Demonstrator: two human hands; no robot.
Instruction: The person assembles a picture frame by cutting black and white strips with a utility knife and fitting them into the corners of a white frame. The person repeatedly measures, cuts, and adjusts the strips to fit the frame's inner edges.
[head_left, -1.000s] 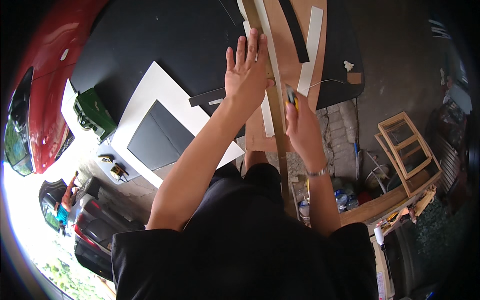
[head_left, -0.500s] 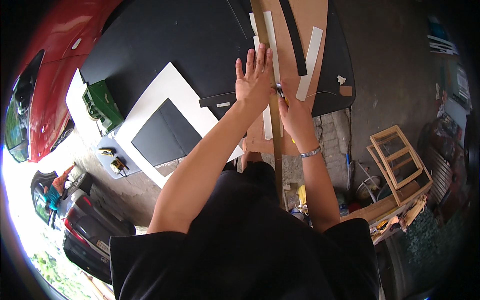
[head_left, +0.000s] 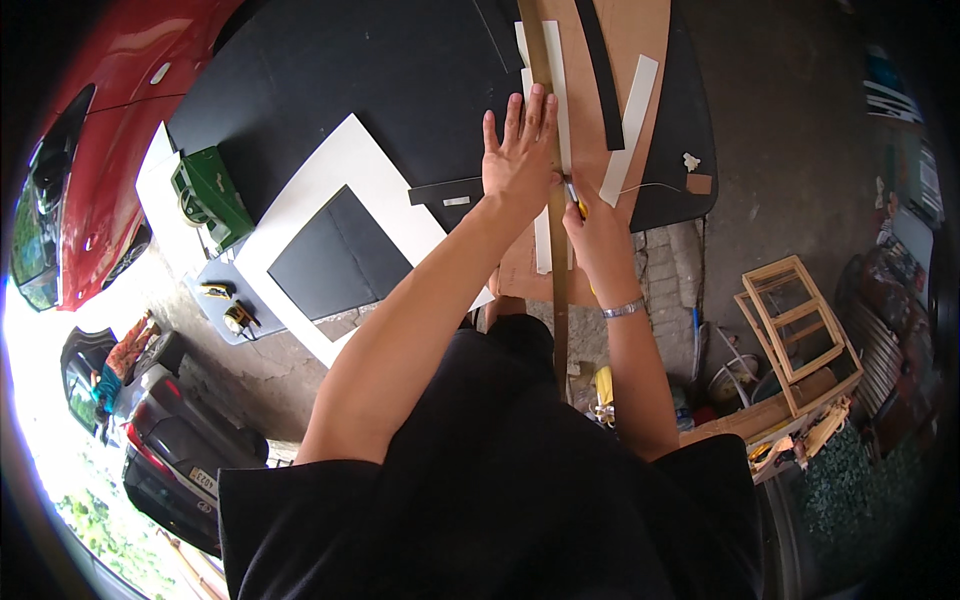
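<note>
My left hand (head_left: 520, 155) lies flat with fingers spread, pressing on a long brass-coloured straightedge (head_left: 560, 270) that runs from the far edge of the table toward my body. Closed around a utility knife (head_left: 573, 197) with yellow on its handle, my right hand (head_left: 600, 240) is just right of the straightedge. The knife's tip is by its edge, close to my left thumb. Beneath the straightedge lies a white strip of board (head_left: 561, 95), partly covered. Under that is a brown board (head_left: 592, 80). Whether the blade touches the strip is too small to tell.
A black tabletop (head_left: 330, 80) carries a white mat frame (head_left: 320, 215), a green metal tool (head_left: 213, 200), a black strip (head_left: 604, 90) and another white strip (head_left: 630, 125). A tape measure (head_left: 238, 318) sits at left. Wooden frames (head_left: 797, 320) stand at right; cars are parked at left.
The whole view has shifted slightly, placing the table a little further right. My right hand with the knife has come slightly nearer along the straightedge. My left hand stays pressed in place.
</note>
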